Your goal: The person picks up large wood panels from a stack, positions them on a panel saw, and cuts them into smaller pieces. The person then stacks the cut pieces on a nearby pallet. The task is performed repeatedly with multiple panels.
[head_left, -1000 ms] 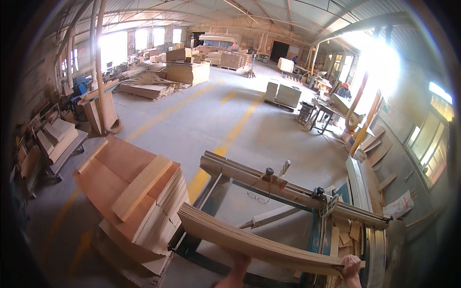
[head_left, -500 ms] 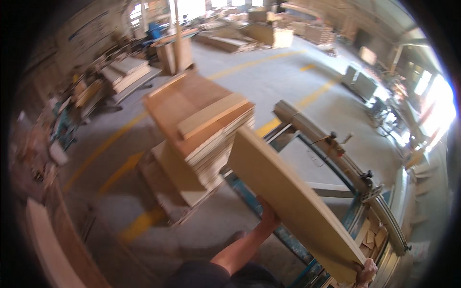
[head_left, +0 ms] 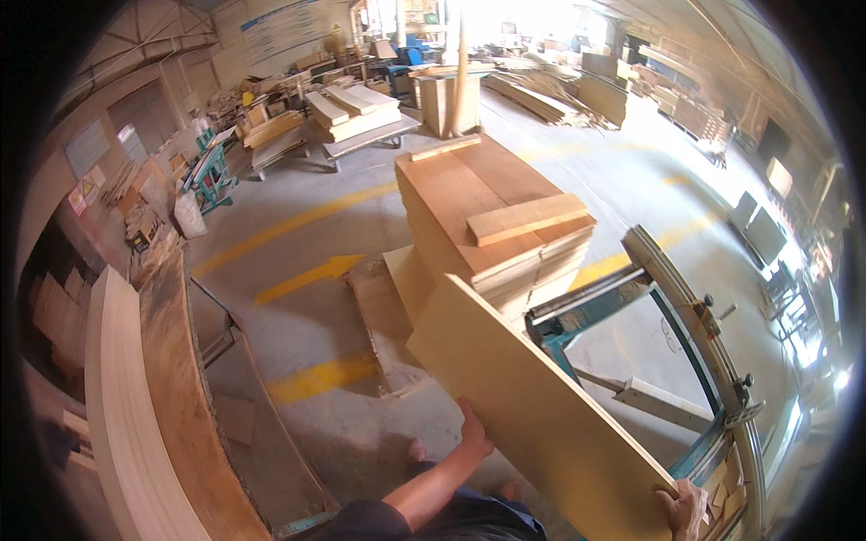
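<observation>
A long pale wooden panel [head_left: 541,406] is held tilted in front of me, its broad face toward me. Lines along its upper edge leave it unclear whether it is one board or a few together. My left hand [head_left: 474,433] holds its lower left edge, with part of the fingers hidden behind the panel. My right hand [head_left: 687,510] grips the near right end, thumb on the face. The panel's far end overlaps a tall stack of brown-topped boards [head_left: 496,185], on which a loose wooden strip [head_left: 528,218] lies.
A green-framed machine with a metal rail [head_left: 681,298] stands to the right, wood offcuts [head_left: 726,491] near its close end. Left of me, pale planks [head_left: 122,406] lie beside a rough-edged brown board [head_left: 185,388]. Loaded carts [head_left: 361,135] stand farther back, near a post [head_left: 462,86].
My view has swung to the left. The panel, still in both hands, has shifted away from over the machine's frame toward the board stack.
</observation>
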The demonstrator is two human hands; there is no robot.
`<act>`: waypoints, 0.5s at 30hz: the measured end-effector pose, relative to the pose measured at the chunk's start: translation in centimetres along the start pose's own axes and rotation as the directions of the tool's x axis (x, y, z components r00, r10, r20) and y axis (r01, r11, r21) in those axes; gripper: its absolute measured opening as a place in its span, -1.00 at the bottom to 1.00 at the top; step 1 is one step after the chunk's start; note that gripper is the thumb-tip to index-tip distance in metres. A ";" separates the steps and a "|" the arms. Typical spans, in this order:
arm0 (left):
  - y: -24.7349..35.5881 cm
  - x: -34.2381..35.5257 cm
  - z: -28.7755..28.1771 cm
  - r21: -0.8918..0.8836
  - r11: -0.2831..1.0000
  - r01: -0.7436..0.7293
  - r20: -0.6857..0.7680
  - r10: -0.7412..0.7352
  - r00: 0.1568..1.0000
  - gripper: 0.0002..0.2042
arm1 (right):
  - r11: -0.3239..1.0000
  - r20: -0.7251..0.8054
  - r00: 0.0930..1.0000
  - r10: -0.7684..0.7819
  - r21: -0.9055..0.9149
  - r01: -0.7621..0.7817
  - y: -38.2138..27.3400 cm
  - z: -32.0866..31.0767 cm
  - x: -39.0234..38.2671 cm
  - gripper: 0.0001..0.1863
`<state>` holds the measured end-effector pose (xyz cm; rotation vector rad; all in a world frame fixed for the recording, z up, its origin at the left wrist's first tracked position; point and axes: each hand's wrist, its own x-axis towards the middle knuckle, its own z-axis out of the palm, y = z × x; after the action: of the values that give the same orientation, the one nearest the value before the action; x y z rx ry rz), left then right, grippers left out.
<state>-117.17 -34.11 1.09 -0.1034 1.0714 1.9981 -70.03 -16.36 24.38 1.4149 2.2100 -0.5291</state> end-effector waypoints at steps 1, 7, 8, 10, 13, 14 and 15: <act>0.1 0.9 -2.0 -0.029 1.000 0.009 -0.032 -0.010 0.999 -0.09 | 0.998 -0.321 0.945 -0.060 -0.011 0.060 -4.4 -0.7 -1.1 -0.23; 7.1 5.0 -13.4 -0.408 0.889 0.210 -0.342 -0.362 0.867 -0.15 | 0.986 -0.392 0.907 -0.157 -0.014 0.164 -20.6 -3.8 2.2 -0.26; 8.6 4.9 -14.2 -0.401 0.888 0.225 -0.395 -0.389 0.832 -0.15 | 0.989 -0.366 0.920 -0.138 -0.005 0.146 -23.3 -3.8 2.2 -0.26; 13.2 4.9 -13.8 -0.375 0.888 0.265 -0.489 -0.433 0.757 -0.15 | 0.995 -0.323 0.942 -0.088 0.025 0.101 -28.1 -4.0 2.8 -0.26; 15.5 7.7 -19.4 -0.365 0.921 0.135 -0.556 -0.332 0.762 -0.16 | 0.987 -0.252 0.955 -0.157 -0.013 0.159 -30.9 -2.5 7.7 -0.21; 16.2 8.3 -20.3 -0.343 0.929 0.141 -0.565 -0.324 0.759 -0.16 | 0.986 -0.226 0.959 -0.168 -0.034 0.165 -32.0 -2.4 8.4 -0.21; 16.7 9.1 -21.1 -0.320 0.935 0.150 -0.571 -0.317 0.757 -0.16 | 0.984 -0.225 0.958 -0.179 -0.051 0.172 -33.0 -2.5 9.1 -0.20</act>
<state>-141.08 -48.07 -5.21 -1.0521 1.1066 1.8910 -104.01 -21.32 23.66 1.3284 2.5325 -0.4045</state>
